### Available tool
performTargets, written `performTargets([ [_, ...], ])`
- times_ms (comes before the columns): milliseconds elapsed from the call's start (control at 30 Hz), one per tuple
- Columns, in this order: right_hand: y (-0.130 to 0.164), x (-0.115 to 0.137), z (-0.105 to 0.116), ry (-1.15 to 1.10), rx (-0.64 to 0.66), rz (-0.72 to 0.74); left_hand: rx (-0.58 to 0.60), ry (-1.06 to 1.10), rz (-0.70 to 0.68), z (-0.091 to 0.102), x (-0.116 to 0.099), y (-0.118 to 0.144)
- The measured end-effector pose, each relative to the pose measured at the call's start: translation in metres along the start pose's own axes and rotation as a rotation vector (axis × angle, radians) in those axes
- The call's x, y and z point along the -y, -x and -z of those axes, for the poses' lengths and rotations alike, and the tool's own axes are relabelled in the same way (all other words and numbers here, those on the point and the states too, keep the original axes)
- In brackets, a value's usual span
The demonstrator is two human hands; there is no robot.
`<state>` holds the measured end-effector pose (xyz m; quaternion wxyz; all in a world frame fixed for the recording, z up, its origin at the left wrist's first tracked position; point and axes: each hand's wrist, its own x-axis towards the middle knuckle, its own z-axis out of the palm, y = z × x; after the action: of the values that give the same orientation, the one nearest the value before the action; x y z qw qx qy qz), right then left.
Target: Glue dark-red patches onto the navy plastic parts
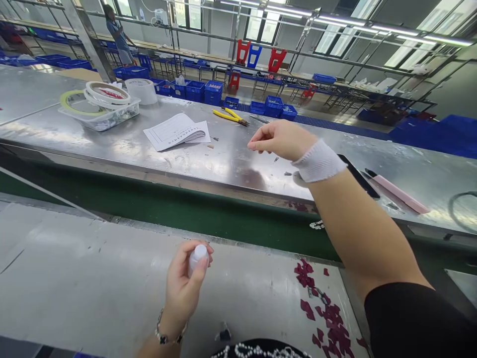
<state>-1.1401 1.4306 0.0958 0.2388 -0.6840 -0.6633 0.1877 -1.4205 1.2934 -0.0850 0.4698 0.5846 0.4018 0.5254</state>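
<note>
My left hand (182, 283) is wrapped round a small white plastic bottle (199, 254), its cap pointing up, above the near pale worktop (93, 278). My right hand (276, 139), with a white cuff (319, 161) at the wrist, is raised over the metal bench (238, 169). Its fingers are curled and pinched together; whatever they hold, if anything, cannot be made out. Yellow-handled pliers (230, 116) lie just beyond it to the left. Many dark red scraps (333, 318) are scattered at the right of the near worktop.
A green strip (186, 209) runs between worktop and bench. On the bench are folded papers (175, 132), a clear tub (108, 117) with tape rolls (108, 94), a black tablet-like object (359, 176) and a pink strip (400, 194). A person (118, 37) stands far back left.
</note>
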Motion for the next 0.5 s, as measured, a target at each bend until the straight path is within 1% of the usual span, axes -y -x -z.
performTargets([
  [67,0.035,0.003,0.001,-0.081,0.041,0.102,0.022,-0.031,-0.024,-0.008,-0.004,0.000],
  [133,0.078,0.004,-0.005,-0.185,0.100,0.218,0.053,-0.071,-0.067,-0.019,-0.008,0.001],
  [200,0.120,0.002,-0.014,-0.265,0.123,0.347,0.111,-0.122,-0.129,-0.031,-0.015,0.003],
  [267,0.155,-0.003,-0.023,-0.317,0.125,0.428,0.189,-0.152,-0.192,-0.045,-0.022,0.006],
  [367,0.193,-0.013,-0.031,-0.357,0.113,0.445,0.290,-0.132,-0.267,-0.064,-0.031,0.013],
  [500,0.224,-0.026,-0.025,-0.348,0.075,0.408,0.347,-0.085,-0.324,-0.083,-0.039,0.028],
])
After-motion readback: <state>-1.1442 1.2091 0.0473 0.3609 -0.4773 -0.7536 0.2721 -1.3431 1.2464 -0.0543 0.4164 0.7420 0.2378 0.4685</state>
